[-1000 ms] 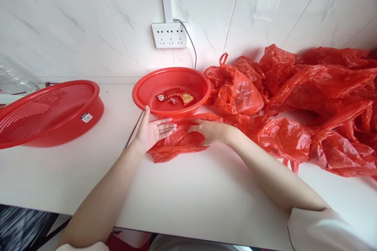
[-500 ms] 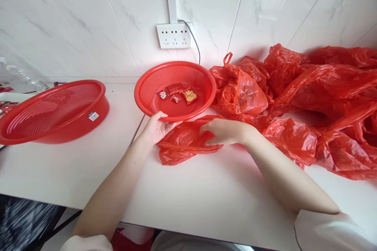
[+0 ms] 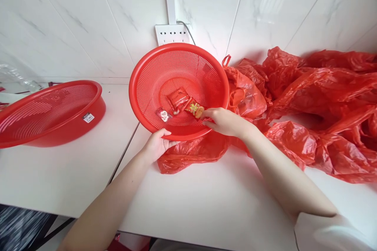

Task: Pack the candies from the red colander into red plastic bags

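My left hand (image 3: pixel 157 145) grips the near rim of a red perforated plastic basket (image 3: pixel 140 106), thumb over the rim and fingers under it. The basket leans toward me. Several small wrapped snacks lie in it: a plain red packet (image 3: pixel 178 97), a red packet with yellow lettering (image 3: pixel 194 108) and a small one with a white mark (image 3: pixel 163 115). Inside the right part of the basket is my right hand (image 3: pixel 219 119), its fingertips at the lettered packet's right end, thumb and finger apart. A red plastic bag (image 3: pixel 191 155) lies partly under the basket.
On the left stands another red perforated basket (image 3: pixel 67 123) with a white label. A big heap of red plastic bags (image 3: pixel 318 102) covers the right side of the white table (image 3: pixel 188 200). Behind is a tiled wall with a socket panel (image 3: pixel 171 33).
The basket's far side has risen, so it tilts toward me, and the snacks have shifted nearer. My right hand has left the bag and reached up into the basket.
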A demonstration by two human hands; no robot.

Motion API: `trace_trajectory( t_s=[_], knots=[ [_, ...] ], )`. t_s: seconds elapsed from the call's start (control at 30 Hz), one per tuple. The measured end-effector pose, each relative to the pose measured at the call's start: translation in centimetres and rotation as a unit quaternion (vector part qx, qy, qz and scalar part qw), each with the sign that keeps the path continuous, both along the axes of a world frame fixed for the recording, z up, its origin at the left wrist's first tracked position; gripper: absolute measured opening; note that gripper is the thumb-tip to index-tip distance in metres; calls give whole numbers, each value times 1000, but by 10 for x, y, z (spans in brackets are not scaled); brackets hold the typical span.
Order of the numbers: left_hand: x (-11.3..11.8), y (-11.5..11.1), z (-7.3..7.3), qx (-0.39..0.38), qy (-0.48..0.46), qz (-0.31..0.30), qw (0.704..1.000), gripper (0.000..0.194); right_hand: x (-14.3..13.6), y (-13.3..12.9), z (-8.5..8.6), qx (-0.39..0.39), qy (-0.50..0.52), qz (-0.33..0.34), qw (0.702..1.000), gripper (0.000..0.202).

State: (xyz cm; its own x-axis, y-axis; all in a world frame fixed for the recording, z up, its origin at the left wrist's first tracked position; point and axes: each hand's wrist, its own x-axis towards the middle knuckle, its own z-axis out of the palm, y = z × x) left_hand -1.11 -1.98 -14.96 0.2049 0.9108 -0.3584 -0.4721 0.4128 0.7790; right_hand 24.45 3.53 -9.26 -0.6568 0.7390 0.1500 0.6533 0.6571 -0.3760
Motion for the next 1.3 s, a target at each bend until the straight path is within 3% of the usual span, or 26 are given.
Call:
trace_trajectory(
  t_s=[0.17, 0.27, 0.37, 0.5, 0.63, 0.73, 0.8, 0.9, 0.97, 1.03, 1.2, 1.3],
  knots=[
    [6, -4, 0, 4, 19, 4, 1000, 26, -16, 8, -24, 32, -3, -27, 999, 20],
    [11, -7, -2, 10, 27, 2, 1000, 31, -25, 8, -37, 31, 24, 17, 999, 27],
    [13, -9, -3, 27, 31, -2, 999, 33, -32, 6, -50, -22, 39, 94, 995, 48],
    [14, -9, -4, 13, 28, -12, 999, 32, -36, 3, -59, -91, 31, 98, 991, 66],
    [12, -6, -4, 13, 24, -1, 1000, 32, -36, 6, -56, -93, 117, 156, 976, 41],
    [10, -4, -5, 9, 21, 2, 1000, 31, -34, 12, -52, -125, 182, 131, 966, 29],
    [10, -4, -5, 6, 20, -3, 1000, 32, -33, 15, -52, -206, 219, 99, 949, 30],
    [10, -4, -3, 11, 16, -12, 1000, 34, -33, 16, -53, -350, 278, 90, 890, 33],
    [10, -4, -3, 15, 11, -13, 1000, 34, -32, 15, -51, -389, 307, 78, 865, 36],
    [9, -4, -3, 15, 7, -12, 1000, 33, -30, 12, -45, -387, 307, 76, 866, 38],
    [6, -1, -6, 5, -4, -20, 1000, 32, -21, 6, -24, -303, 220, 157, 914, 32],
    [6, -1, -6, 14, -4, -15, 1000, 34, -20, 3, -18, -270, 208, 117, 933, 42]
  ],
)
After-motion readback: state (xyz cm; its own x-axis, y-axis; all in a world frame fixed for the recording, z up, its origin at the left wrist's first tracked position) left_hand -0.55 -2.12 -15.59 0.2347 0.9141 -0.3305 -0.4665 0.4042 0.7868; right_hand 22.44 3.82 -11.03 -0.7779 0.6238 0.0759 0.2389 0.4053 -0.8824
